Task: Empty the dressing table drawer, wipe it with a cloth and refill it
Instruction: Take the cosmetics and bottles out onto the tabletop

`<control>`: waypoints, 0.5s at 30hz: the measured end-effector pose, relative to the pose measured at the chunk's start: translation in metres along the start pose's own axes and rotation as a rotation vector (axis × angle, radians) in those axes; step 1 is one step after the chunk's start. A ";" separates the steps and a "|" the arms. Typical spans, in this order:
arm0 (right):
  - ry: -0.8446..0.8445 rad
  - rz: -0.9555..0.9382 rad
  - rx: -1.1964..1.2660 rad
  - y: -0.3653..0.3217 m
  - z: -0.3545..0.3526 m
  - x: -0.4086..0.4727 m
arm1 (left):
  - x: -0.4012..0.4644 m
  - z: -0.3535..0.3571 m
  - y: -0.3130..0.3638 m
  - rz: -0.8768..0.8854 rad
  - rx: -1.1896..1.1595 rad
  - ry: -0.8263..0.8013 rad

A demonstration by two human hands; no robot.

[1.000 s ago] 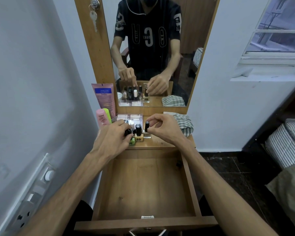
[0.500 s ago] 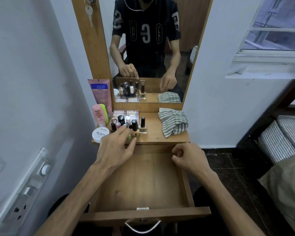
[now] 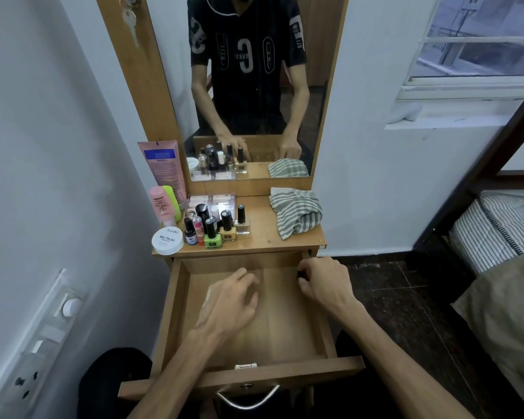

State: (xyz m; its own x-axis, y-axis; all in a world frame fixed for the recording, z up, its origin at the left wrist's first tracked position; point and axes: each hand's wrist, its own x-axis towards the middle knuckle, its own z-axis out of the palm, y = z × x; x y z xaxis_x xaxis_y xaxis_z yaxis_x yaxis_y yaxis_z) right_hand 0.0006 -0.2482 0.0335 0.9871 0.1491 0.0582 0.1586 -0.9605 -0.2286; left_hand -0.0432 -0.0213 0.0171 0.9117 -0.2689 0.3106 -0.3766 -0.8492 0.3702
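The wooden drawer (image 3: 285,373) is pulled out toward me and its floor looks bare. My left hand (image 3: 230,300) hovers over the middle of the drawer, fingers loosely apart, holding nothing. At the drawer's right rear corner my right hand (image 3: 324,282) is curled against the side wall. A small dark thing (image 3: 300,274) shows at its fingertips; I cannot tell whether it is gripped. A striped green-and-white cloth (image 3: 297,213) lies bunched on the right of the table top. Several nail polish bottles (image 3: 214,234) stand clustered on the left.
A white nail polish jar (image 3: 167,241), a pink bottle (image 3: 161,207) and a pink tube (image 3: 164,164) stand at the top's left edge. The mirror (image 3: 254,86) rises behind. A wall with a switch panel (image 3: 43,343) is close on the left, a bed (image 3: 496,231) on the right.
Both hands have come down off the table top into the drawer: the left from the nail polish bottles to the drawer's middle, the right to the right rear corner.
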 end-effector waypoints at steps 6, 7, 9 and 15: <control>0.064 -0.095 0.285 -0.033 -0.033 0.006 | -0.005 -0.010 -0.010 -0.049 -0.006 0.058; 0.075 -0.132 0.326 -0.043 -0.039 0.010 | -0.004 -0.015 -0.011 -0.061 -0.015 0.087; 0.112 -0.200 0.377 -0.062 -0.048 0.021 | -0.002 -0.025 -0.012 -0.098 -0.043 0.154; 0.192 -0.248 0.349 -0.108 -0.051 0.049 | 0.005 -0.047 -0.025 -0.141 -0.046 0.236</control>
State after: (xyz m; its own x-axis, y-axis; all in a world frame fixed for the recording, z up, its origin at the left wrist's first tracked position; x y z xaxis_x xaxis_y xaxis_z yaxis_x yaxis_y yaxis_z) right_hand 0.0311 -0.1489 0.1108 0.9017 0.2865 0.3239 0.4197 -0.7600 -0.4962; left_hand -0.0370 0.0196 0.0504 0.8942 -0.0318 0.4466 -0.2607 -0.8478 0.4618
